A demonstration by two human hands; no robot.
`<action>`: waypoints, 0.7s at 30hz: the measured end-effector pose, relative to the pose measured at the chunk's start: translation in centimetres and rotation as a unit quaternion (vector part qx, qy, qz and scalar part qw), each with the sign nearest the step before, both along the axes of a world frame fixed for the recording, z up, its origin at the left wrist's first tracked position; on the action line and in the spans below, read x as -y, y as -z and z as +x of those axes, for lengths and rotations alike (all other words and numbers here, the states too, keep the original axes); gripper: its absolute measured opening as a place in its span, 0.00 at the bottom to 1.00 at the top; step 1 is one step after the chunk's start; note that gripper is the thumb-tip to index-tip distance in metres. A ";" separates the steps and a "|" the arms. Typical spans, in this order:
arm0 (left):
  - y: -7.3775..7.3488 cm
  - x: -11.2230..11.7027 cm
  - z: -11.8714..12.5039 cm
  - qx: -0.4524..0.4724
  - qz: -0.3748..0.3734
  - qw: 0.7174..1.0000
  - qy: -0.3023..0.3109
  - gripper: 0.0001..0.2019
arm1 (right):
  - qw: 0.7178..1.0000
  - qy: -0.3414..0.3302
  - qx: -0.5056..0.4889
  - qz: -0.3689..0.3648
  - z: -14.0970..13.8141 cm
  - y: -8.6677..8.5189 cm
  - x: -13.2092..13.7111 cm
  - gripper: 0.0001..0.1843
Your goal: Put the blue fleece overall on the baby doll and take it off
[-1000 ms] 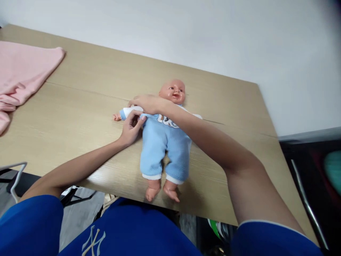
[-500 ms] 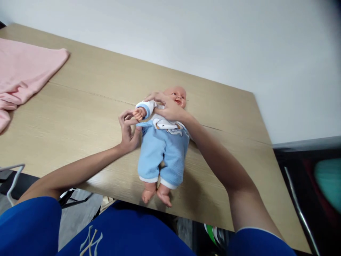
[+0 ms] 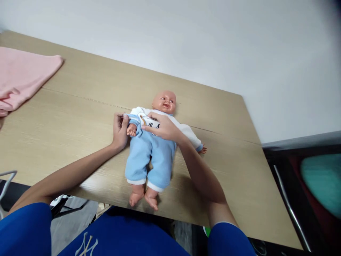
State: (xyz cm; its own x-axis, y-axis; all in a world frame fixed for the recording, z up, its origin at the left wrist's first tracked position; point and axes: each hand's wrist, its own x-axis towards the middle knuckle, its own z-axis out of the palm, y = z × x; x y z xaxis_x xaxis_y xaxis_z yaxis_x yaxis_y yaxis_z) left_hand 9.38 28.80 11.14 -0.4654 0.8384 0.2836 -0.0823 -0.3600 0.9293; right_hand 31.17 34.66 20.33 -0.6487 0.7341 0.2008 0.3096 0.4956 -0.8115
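A baby doll (image 3: 165, 102) lies on its back on the table, head away from me. It wears a white long-sleeved top (image 3: 185, 131) and light blue overalls (image 3: 149, 160) with a cartoon face on the chest. My left hand (image 3: 120, 131) pinches the blue side edge of the overalls, just above the doll's bent arm and its small hand (image 3: 131, 130). My right hand (image 3: 165, 126) grips the chest part of the overalls between thumb and fingers, partly covering the cartoon. The doll's other arm stretches out to the right, and its bare feet point toward me.
A pink cloth (image 3: 26, 76) is spread at the far left of the wooden table (image 3: 87, 121). A white wall (image 3: 186, 39) stands behind the table. To the right, past the table's edge, there is a teal rounded object (image 3: 322, 181) beside a metal bar (image 3: 290, 209).
My right hand has moved from the doll's upper chest and sleeve down to the overalls' chest part. My left hand has raised the blue edge over the doll's arm. The view has shifted slightly.
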 end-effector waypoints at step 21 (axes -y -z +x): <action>-1.3 -7.4 -2.6 0.042 -0.120 0.967 0.220 0.20 | 0.928 0.031 -0.192 -0.319 0.8 3.5 -4.2 0.32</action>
State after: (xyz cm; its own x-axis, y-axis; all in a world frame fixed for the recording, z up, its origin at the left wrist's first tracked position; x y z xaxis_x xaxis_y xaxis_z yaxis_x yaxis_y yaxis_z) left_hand 6.80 36.24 12.48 -0.0621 0.9975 0.0334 -0.2564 -0.0483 0.9654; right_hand 32.00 38.86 16.81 -0.5716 0.8167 -0.0788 -0.0517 -0.1318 -0.9899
